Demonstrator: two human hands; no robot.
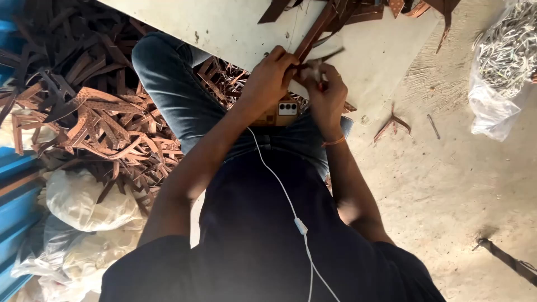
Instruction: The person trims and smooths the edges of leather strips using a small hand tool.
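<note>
Both my hands meet over my lap on a long brown leather strap [313, 34] that runs up onto a pale board [224, 25]. My left hand [271, 75] pinches the strap from the left. From the right, my right hand [325, 95] is closed around the strap's near end, where a dark thin piece [327, 56] sticks out. A small red bit shows between its fingers; I cannot tell what it is. A phone [284, 111] in a tan case lies on my lap under the hands, and a white earphone wire [279, 187] runs down from it.
A big heap of brown strap offcuts [100, 120] lies at the left, beside my knee in jeans [168, 78]. White sacks [84, 201] sit at the lower left. At the right edge sits a clear bag of pale pieces [503, 61]. A strap scrap [392, 124] lies on the concrete floor.
</note>
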